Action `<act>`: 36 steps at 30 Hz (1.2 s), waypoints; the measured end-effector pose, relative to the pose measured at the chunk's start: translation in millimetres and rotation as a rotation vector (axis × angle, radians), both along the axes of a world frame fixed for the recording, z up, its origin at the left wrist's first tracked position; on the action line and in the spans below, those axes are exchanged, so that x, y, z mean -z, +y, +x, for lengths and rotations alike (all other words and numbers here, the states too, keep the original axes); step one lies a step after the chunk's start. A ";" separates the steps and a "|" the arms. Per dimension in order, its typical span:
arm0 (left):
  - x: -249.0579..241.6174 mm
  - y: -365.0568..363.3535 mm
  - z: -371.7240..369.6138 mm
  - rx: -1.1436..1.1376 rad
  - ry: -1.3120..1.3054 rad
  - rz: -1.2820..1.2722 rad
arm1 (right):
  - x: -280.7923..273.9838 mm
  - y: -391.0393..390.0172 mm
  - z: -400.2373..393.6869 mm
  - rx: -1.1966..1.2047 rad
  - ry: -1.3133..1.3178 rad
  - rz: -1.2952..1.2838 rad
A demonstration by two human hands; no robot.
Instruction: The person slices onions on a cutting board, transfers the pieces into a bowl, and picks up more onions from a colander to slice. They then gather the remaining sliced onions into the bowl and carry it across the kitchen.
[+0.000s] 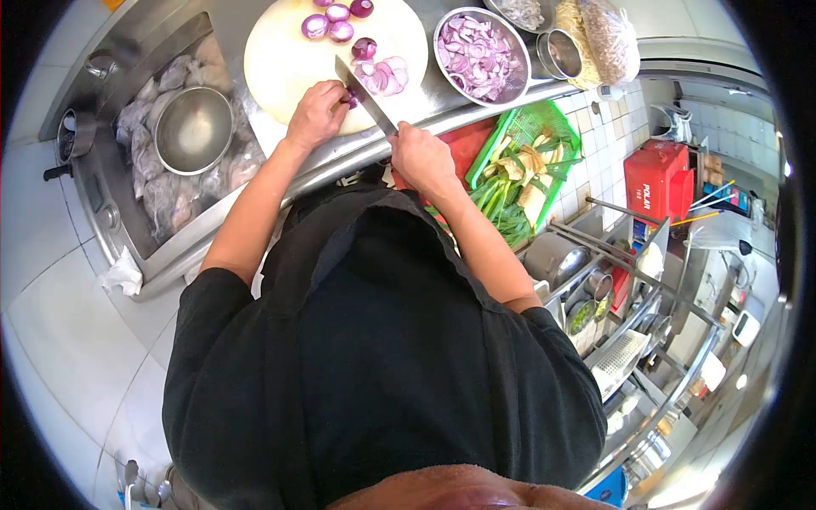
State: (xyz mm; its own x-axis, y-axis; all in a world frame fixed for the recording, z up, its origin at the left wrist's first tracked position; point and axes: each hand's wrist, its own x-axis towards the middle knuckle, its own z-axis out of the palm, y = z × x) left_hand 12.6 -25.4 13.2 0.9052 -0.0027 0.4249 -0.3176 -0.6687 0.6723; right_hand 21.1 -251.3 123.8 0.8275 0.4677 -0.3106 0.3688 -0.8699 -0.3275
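Note:
My right hand [422, 159] is wrapped round the handle of a kitchen knife [365, 98], its blade slanting away across a round cutting board [280, 51]. On the board, the bent fingers of my left hand [318, 114] press on a piece of red onion [349, 99] beside the blade; most of that piece is hidden. Sliced onion [387, 76] lies just right of the blade, with an onion half [364, 48] above it. Several peeled red onions [337, 13] sit at the board's far side. A steel colander [524, 72] at the right holds many onion slices.
To the left, a sink [140, 246] holds plastic-bagged items and a steel bowl [194, 130]. A green basket [552, 200] of leafy vegetables stands below the counter's right side. Bagged goods [608, 42] and a metal pot [558, 54] sit beyond the colander. A metal rack [629, 263] is at the right.

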 end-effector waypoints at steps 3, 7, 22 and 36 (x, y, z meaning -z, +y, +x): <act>-1.5 0.1 -0.9 0.000 0.011 0.000 | -4.2 4.9 -0.5 0.014 0.027 -0.037; 1.2 1.0 -4.0 0.007 0.051 0.041 | 18.2 10.0 7.3 -0.006 0.011 -0.021; -8.1 -2.3 6.6 0.004 0.151 0.071 | 8.3 -4.1 41.3 0.030 0.114 -0.014; -17.8 9.9 -0.9 0.048 0.192 -0.040 | 7.6 5.1 11.7 0.098 0.133 -0.027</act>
